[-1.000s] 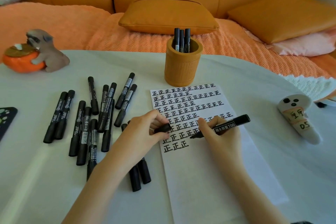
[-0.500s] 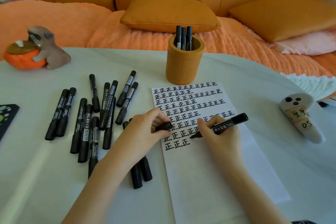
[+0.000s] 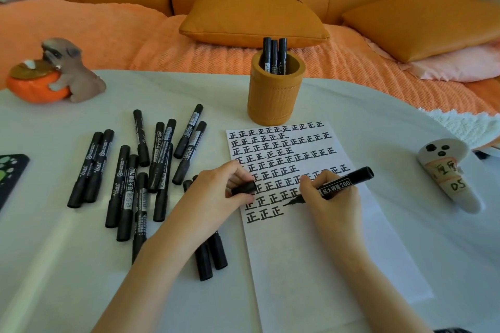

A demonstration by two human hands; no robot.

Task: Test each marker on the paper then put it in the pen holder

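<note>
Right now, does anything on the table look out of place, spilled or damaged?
Nothing stands out. The right hand holds an uncapped marker to the paper, the left hand pinches a cap, and the loose markers lie jumbled left of it.

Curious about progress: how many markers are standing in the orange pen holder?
3, side by side against the far wall of the pen holder: left marker, middle marker, right marker. Others might be hidden inside.
</note>
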